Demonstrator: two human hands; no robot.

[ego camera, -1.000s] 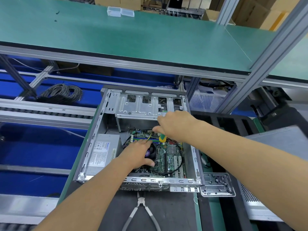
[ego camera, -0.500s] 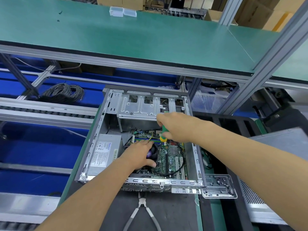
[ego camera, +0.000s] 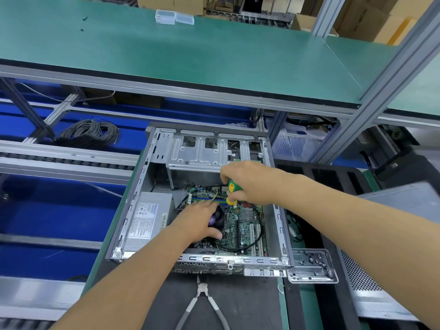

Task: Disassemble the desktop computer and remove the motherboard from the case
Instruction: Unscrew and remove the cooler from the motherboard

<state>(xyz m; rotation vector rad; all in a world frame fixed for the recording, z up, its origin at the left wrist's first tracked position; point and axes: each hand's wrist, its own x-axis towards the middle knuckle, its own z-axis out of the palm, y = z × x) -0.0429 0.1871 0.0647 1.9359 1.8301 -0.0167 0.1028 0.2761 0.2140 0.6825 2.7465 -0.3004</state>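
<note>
A wide green shelf (ego camera: 190, 55) on a grey metal frame (ego camera: 392, 79) spans the top, with cardboard boxes (ego camera: 357, 17) behind it and two clear plastic boxes (ego camera: 174, 17) on it. Below, blue bins (ego camera: 59, 210) flank a roller track, one holding a coil of cable (ego camera: 89, 132). The open computer case (ego camera: 202, 201) lies on the dark table (ego camera: 250, 303), its motherboard (ego camera: 245, 225) inside. The left hand (ego camera: 198, 221) rests over the fan (ego camera: 217, 220), its grip released. The right hand (ego camera: 250, 182) grasps a green and yellow screwdriver (ego camera: 231, 192). Pliers (ego camera: 203, 303) and a screw tray (ego camera: 312, 265) lie near the case.
</note>
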